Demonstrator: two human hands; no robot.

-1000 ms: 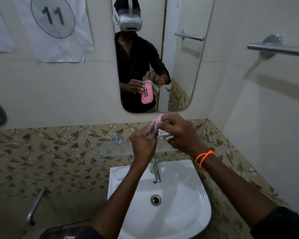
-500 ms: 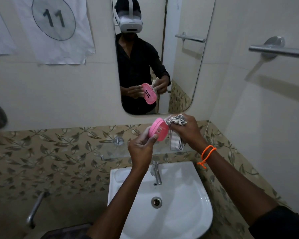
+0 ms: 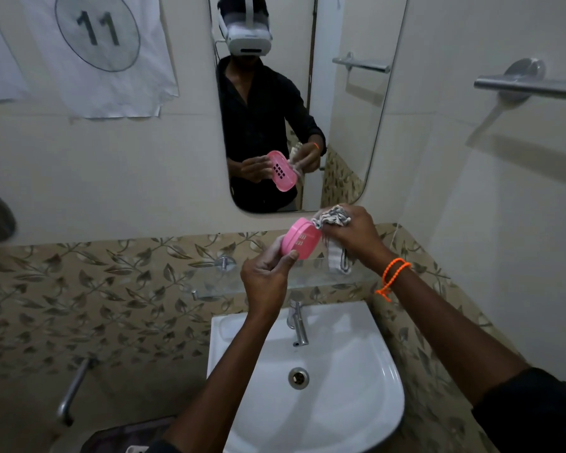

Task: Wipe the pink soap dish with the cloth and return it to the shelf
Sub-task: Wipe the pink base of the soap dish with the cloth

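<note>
While our left-hand fingers (image 3: 286, 256) pinch the pink soap dish (image 3: 303, 238) by its lower rim, tilted above the glass shelf (image 3: 275, 282), our right hand (image 3: 350, 233) has its fingers bunched around the cloth (image 3: 332, 220), which touches the dish's upper edge. To wipe well, we judge we should brace the dish firmly, press the cloth into its slotted inside, and sweep across the rim above the sink (image 3: 356, 403).

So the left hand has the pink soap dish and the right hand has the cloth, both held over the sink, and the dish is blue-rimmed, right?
Not quite: the head view shows no blue rim. The soap dish is pink all over. The rest stands: left hand holds it, right hand holds the cloth, above the sink.
</note>
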